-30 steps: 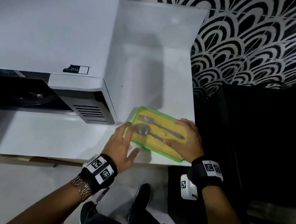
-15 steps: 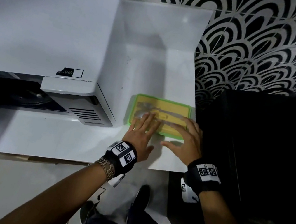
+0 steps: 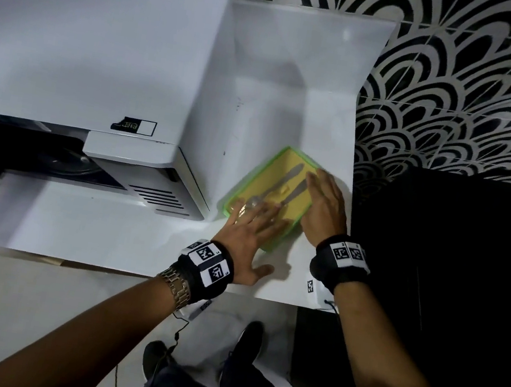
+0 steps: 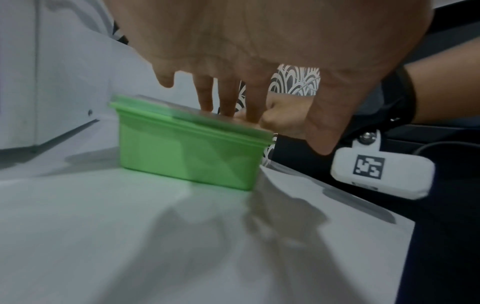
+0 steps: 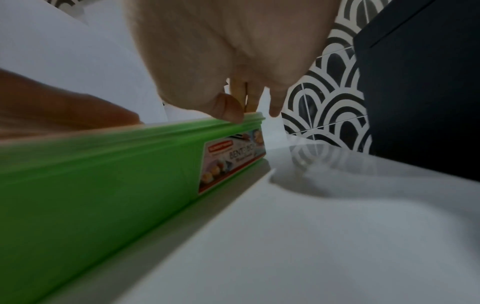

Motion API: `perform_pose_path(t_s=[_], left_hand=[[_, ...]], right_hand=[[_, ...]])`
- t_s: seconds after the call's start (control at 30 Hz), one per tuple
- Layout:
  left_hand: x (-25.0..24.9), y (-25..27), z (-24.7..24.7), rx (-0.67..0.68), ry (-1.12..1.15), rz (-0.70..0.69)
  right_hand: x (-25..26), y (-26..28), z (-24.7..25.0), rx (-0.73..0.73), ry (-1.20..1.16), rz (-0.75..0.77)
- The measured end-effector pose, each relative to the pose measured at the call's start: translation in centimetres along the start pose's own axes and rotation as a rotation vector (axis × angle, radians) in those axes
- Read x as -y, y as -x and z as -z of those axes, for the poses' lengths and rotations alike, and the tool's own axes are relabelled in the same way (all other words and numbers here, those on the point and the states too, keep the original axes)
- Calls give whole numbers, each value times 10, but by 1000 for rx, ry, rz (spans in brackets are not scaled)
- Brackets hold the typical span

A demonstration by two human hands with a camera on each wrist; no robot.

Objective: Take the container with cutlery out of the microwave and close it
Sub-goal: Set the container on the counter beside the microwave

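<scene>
1. My two hands lie flat on the clear lid of the green container, which sits on the white bench directly under my palms, to the right of the microwave.

2. My left hand has its fingers straight and spread over the near end of the lid, thumb out over the bench; it grips nothing and only presses down.

3. My right hand lies along the far-right edge, fingers extended together; the right wrist view shows the thumb pushing down on the lid's rim at the corner.

4. The fork and spoon show through the lid between my hands, so the cutlery is inside and the lid is at least seated on top.

5. The step, as I judge it, is sealing. I would press straight down, not sideways, since the box looks light and could slide on the smooth bench towards its right edge, just beyond my right hand.

6. I would work the pressure round the rim corner by corner, keeping one hand flat as an anchor while the other walks the edge.

7. Whether the rim has snapped home all the way round I cannot tell; the views are blurred there.

8. The microwave's dark opening, left of my left hand, appears open, and the door probably needs shutting afterwards.
</scene>
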State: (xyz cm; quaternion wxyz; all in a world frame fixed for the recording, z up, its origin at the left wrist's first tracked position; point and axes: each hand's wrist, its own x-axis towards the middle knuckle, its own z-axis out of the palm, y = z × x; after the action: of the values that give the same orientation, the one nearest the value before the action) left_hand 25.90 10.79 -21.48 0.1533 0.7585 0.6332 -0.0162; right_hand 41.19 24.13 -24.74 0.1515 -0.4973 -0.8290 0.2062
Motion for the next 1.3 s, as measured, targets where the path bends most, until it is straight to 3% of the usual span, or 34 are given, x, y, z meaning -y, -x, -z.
perform_pose_path(t_s=[0.27, 0.57, 1.03, 1.3], left_hand=[[10, -12, -3, 67, -69, 85], [12, -42, -6, 79, -69, 210], [10, -42, 0, 48, -58, 227], [14, 3, -9, -2, -29, 164]], right_hand=[[12, -61, -7, 272, -29, 118], [24, -104, -19, 366, 171, 176], [25, -115, -17, 375, 187, 194], [37, -58, -11, 196, 90, 243]])
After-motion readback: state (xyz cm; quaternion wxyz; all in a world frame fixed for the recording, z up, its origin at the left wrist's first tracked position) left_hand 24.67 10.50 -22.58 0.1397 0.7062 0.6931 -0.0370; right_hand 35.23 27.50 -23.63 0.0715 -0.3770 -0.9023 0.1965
